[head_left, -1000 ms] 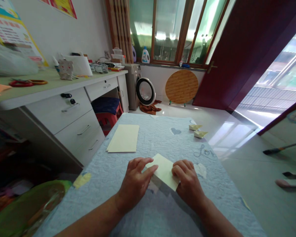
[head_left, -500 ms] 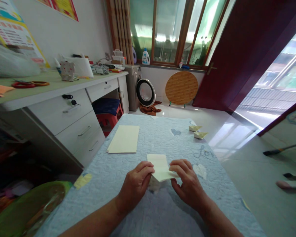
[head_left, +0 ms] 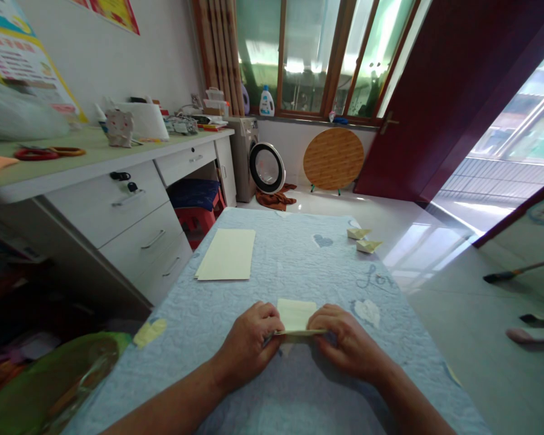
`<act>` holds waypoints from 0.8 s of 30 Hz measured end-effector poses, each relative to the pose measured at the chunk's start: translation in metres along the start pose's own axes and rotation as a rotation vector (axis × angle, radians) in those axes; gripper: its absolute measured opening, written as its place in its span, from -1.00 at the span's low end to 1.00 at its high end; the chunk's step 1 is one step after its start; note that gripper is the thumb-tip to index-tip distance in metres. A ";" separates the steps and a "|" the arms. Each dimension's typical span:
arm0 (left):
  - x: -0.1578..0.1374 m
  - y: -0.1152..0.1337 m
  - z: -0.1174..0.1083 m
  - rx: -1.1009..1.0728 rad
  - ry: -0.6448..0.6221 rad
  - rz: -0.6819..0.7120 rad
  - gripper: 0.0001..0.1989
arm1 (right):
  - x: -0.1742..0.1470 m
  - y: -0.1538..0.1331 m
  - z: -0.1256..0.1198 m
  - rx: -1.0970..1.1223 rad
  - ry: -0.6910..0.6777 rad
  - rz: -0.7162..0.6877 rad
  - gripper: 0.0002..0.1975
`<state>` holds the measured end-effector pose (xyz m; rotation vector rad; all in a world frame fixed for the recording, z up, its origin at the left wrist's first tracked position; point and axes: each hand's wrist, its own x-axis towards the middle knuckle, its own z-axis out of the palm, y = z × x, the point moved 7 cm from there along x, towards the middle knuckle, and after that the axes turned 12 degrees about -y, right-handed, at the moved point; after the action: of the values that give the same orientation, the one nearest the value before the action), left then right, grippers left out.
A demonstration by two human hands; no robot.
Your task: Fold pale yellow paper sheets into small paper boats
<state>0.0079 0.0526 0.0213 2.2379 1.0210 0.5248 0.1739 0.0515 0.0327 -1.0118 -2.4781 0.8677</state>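
Note:
A pale yellow sheet of paper [head_left: 297, 314], partly folded, is held over the cloth-covered table [head_left: 299, 399]. My left hand [head_left: 251, 335] pinches its left end, the thumb below and the fingers on top. At the right end my right hand [head_left: 342, 338] grips it the same way. The near edge runs level between both hands as a narrow folded strip, and the rest of the paper rises behind it. Farther off on the left lies a stack of pale yellow paper [head_left: 226, 255]. Two small folded paper boats [head_left: 368, 246] sit near the table's right edge.
A green tub [head_left: 72, 393] stands at the lower left, beside the table. Along the left wall runs a white desk [head_left: 131, 211] with red-handled scissors [head_left: 36, 153] on it. A red stool [head_left: 199, 219] is tucked under the desk, near a washing machine [head_left: 242, 160] with its door open.
My right hand has closed on the paper's right end and drawn level with my left. The paper's near edge, a slanting point before, is now a straight folded strip.

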 end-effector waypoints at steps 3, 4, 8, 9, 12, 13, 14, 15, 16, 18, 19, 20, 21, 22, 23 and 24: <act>0.002 -0.001 0.002 -0.012 -0.037 -0.006 -0.83 | 0.001 0.003 0.000 0.011 -0.016 0.090 -0.89; 0.002 -0.001 0.001 -0.022 -0.030 -0.017 -0.83 | 0.001 0.005 0.000 0.011 -0.007 0.121 -0.87; 0.002 -0.008 -0.003 -0.130 0.011 -0.131 -0.87 | 0.002 0.014 0.003 0.012 0.050 0.227 -0.84; 0.002 -0.010 -0.003 -0.162 0.017 -0.157 -0.84 | 0.002 0.016 0.004 0.022 0.059 0.249 -0.85; 0.001 -0.015 -0.002 -0.182 0.058 -0.196 -0.62 | 0.004 0.021 0.008 0.063 0.087 0.321 -0.88; 0.001 -0.017 -0.001 -0.164 0.077 -0.205 -0.55 | 0.004 0.022 0.009 0.079 0.103 0.339 -0.90; 0.000 -0.018 0.000 -0.137 0.093 -0.210 -0.50 | 0.005 0.023 0.009 0.101 0.121 0.351 -0.94; 0.000 -0.019 0.000 -0.105 0.102 -0.212 -0.49 | 0.005 0.024 0.010 0.124 0.138 0.359 -0.95; 0.000 -0.020 0.001 -0.073 0.106 -0.210 -0.50 | 0.006 0.025 0.011 0.143 0.155 0.366 -0.86; 0.001 -0.018 0.003 -0.006 0.103 -0.187 -0.61 | 0.006 0.028 0.013 0.149 0.185 0.390 -0.68; 0.001 -0.017 0.003 0.027 0.096 -0.170 -0.68 | 0.005 0.029 0.014 0.136 0.198 0.407 -0.61; 0.002 -0.015 0.004 0.059 0.087 -0.156 -0.73 | 0.005 0.030 0.015 0.118 0.210 0.422 -0.57; 0.002 -0.014 0.004 0.090 0.077 -0.147 -0.76 | 0.005 0.031 0.015 0.103 0.219 0.431 -0.54; 0.003 -0.013 0.005 0.119 0.065 -0.144 -0.77 | 0.004 0.032 0.016 0.093 0.223 0.435 -0.52; 0.003 -0.012 0.005 0.149 0.052 -0.148 -0.77 | 0.004 0.032 0.017 0.086 0.225 0.434 -0.51; 0.004 -0.011 0.005 0.176 0.038 -0.156 -0.76 | 0.004 0.032 0.017 0.081 0.224 0.431 -0.49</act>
<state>0.0072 0.0596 0.0103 2.2823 1.2937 0.4255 0.1790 0.0655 -0.0008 -1.5532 -2.0555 0.9077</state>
